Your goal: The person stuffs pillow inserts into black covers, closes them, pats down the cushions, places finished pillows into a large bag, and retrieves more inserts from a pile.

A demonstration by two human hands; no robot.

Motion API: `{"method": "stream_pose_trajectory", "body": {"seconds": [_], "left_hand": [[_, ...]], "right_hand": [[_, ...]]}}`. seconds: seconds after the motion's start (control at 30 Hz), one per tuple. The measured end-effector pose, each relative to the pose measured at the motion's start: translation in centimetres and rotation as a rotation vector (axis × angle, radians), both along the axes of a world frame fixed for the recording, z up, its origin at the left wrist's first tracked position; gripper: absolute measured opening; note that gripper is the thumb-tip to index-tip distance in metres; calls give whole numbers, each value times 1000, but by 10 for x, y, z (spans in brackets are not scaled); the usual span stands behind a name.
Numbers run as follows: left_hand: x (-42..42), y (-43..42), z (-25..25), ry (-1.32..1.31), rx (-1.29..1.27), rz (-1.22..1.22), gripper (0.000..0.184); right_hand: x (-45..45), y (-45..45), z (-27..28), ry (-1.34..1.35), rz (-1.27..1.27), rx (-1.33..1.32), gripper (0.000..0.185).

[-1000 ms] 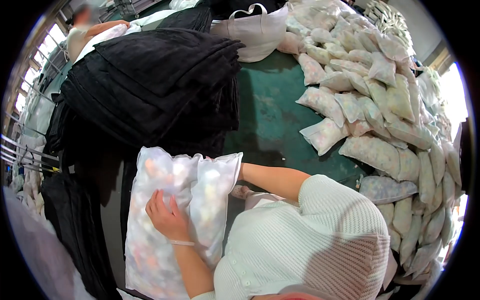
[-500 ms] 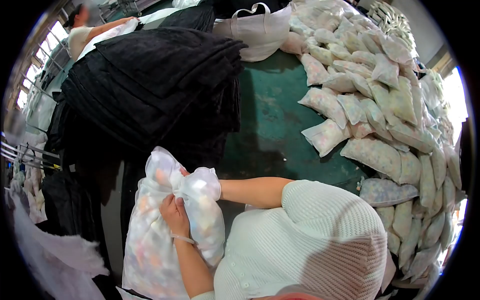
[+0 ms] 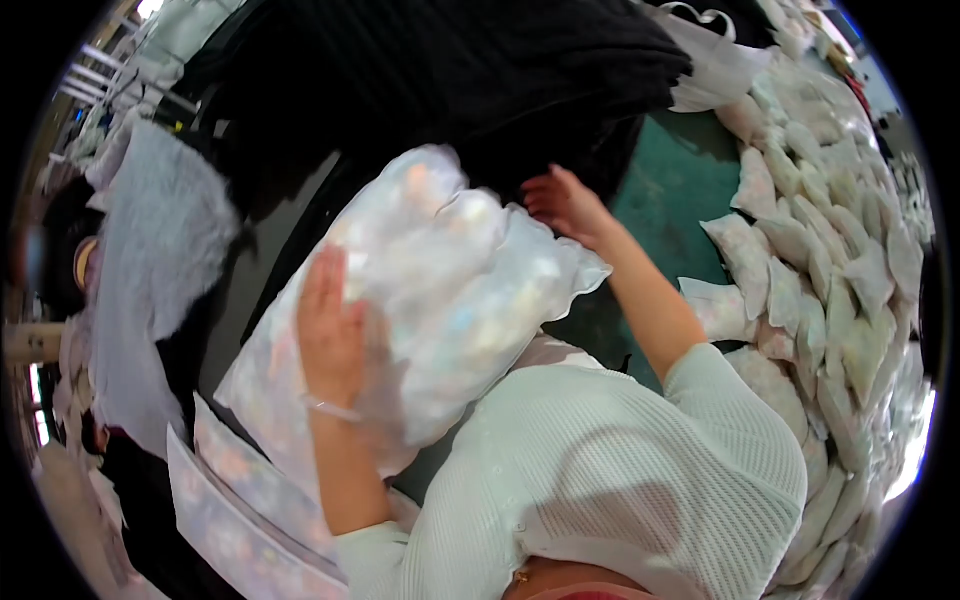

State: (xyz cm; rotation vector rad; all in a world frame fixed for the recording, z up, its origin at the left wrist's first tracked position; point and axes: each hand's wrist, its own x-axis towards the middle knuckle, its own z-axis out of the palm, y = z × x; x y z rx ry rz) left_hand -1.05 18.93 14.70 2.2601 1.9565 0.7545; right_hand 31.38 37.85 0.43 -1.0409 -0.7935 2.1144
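Note:
A plump white pillow (image 3: 450,290), its thin cover showing pale multicoloured filling, lies tilted in front of my body. My left hand (image 3: 335,340), with a band at the wrist, rests flat against the pillow's left side, fingers stretched out. My right hand (image 3: 570,208) is raised beside the pillow's upper right edge, holding nothing, with its fingers loosely curved and apart. Slight motion blur softens both hands and the pillow's surface. Below on the left, more flat-lying filled pillows (image 3: 235,520) show partly under my left forearm.
Stacked black fabric (image 3: 450,70) rises beyond the pillow. A large heap of filled white pillows (image 3: 800,240) covers the right side of the green table (image 3: 670,170). At the back stands a white handled bag (image 3: 715,65). White fluffy material (image 3: 160,270) hangs at left.
Both hands have let go of the pillow's gathered top. The pillow has spread out and tipped rightward. My right hand has lifted away, and the view has turned left.

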Motion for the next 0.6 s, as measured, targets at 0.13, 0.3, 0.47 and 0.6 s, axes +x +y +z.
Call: {"method": "stream_pose_trajectory", "body": {"seconds": [0.13, 0.3, 0.47, 0.6], "left_hand": [[-59, -50, -11, 297, -169, 154, 66], [-36, -58, -59, 640, -651, 41, 78], [-20, 0, -113, 960, -706, -39, 64], [-21, 4, -124, 872, -799, 75, 64]], "right_hand": [[-45, -59, 106, -355, -136, 731, 24], [-139, -157, 83, -411, 511, 1647, 55], [-172, -142, 9, -675, 736, 1653, 69], [-176, -135, -21, -508, 629, 1718, 65]]}}
